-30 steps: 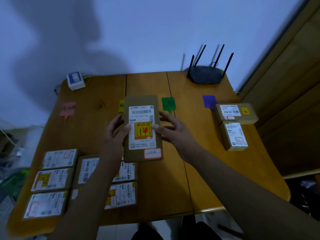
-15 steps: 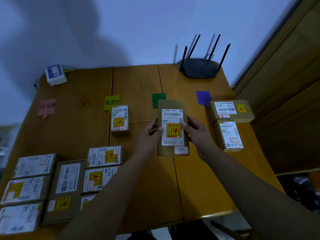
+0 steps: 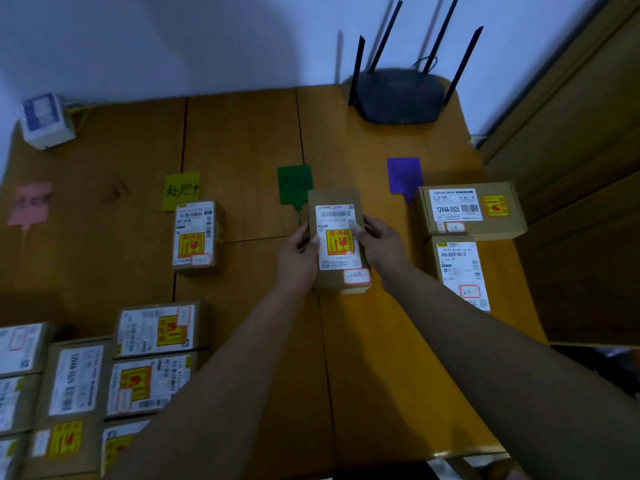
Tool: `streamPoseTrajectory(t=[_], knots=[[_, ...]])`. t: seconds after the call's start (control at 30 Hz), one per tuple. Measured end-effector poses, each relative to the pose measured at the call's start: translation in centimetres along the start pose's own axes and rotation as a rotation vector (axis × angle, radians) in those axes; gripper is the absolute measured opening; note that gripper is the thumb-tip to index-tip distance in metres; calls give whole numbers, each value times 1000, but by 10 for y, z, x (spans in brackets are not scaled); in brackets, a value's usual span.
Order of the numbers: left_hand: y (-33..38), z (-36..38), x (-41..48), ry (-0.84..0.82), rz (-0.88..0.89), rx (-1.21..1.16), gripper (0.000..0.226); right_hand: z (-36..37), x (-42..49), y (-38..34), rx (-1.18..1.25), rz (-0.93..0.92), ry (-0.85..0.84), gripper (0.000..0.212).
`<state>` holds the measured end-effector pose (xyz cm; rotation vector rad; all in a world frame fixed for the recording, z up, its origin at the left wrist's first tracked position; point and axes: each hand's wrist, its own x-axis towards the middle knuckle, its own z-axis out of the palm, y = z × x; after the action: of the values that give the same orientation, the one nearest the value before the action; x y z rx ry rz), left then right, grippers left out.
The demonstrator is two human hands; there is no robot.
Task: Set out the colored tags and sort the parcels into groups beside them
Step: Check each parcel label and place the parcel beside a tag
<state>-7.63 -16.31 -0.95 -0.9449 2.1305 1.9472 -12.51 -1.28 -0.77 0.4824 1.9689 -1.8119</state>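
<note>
pink tag (image 3: 30, 202): 9 o'clock, no parcel beside it.
left hand (image 3: 297, 252): fingers clamp held parcel (image 3: 337, 239)'s left edge.
held parcel: centre, touching green tag (image 3: 294, 183) at 11 o'clock.
right hand (image 3: 382, 245): grips right edge.
risk: it may cover the tag, or drift toward purple tag (image 3: 404, 174) at 1 o'clock and blur groups.

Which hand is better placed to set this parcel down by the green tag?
Probably left. Both hands grip the parcel, but the left hand is on the side facing the green tag; the right hand is on the purple tag's side.
</note>
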Motion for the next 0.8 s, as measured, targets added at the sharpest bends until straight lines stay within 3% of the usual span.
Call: streamPoseTrajectory(t=[0.13, 0.23, 0.37, 0.43, 0.5, 0.6, 0.7, 0.8], knots=[[-1, -3, 2, -15, -22, -3, 50, 6, -1, 1, -7, 15, -2, 42], [2, -23, -5, -35, 5, 17, 61, 11, -8, -4, -156, -1, 144, 51], [5, -101, -20, -43, 174, 94, 49, 33, -46, -6, -371, -369, 430, 39], [2, -150, -30, -62, 188, 96, 41, 62, -76, 2, -386, -533, 413, 27], [-5, -198, -42, -50, 198, 71, 33, 102, -104, 14, -369, -580, 291, 21], [-19, -256, -54, -44, 202, 139, 29, 162, -139, 42, -366, -525, 102, 24], [-36, -300, -55, -81, 192, 347, 33, 210, -163, 73, -442, -278, -1, 37], [-50, -338, -51, -270, 127, 746, 91, 235, -181, 100, -471, -45, -92, 67]])
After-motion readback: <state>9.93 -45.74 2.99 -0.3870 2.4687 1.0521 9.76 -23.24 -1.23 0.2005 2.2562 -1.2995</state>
